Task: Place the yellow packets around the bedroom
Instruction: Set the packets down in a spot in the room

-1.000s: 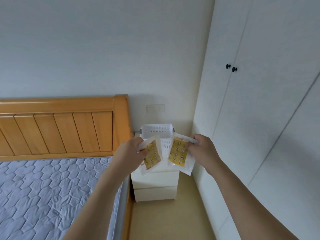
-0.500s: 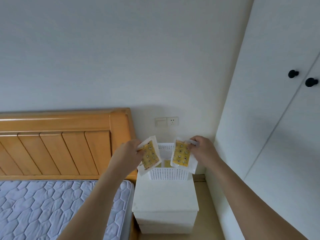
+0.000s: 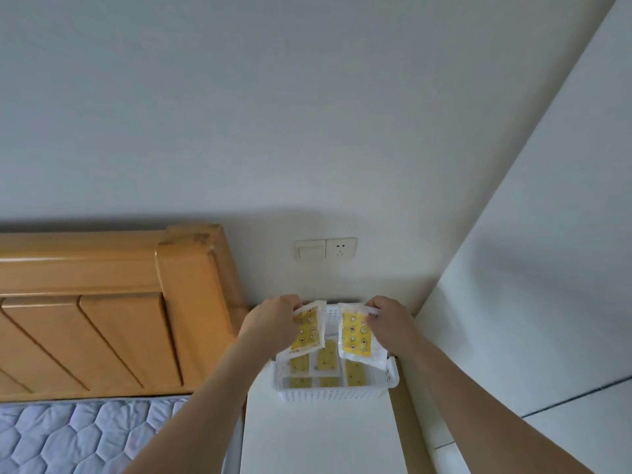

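My left hand [image 3: 272,321] pinches the top of a yellow packet [image 3: 307,331] with a white border. My right hand [image 3: 388,323] pinches a second yellow packet [image 3: 355,338] by its top corner. Both packets hang above a white perforated basket [image 3: 335,393] that stands at the back of a white bedside table [image 3: 319,439]. Several more yellow packets [image 3: 326,359] lie flat inside the basket.
A wooden headboard [image 3: 102,313] and a quilted grey-blue mattress [image 3: 68,436] lie to the left of the table. A light switch and socket [image 3: 325,248] sit on the wall above it. White wardrobe panels [image 3: 547,302] rise on the right.
I have come closer to the bedside table and now look down into the basket. Both hands still hold their packets, which now hang over the basket.
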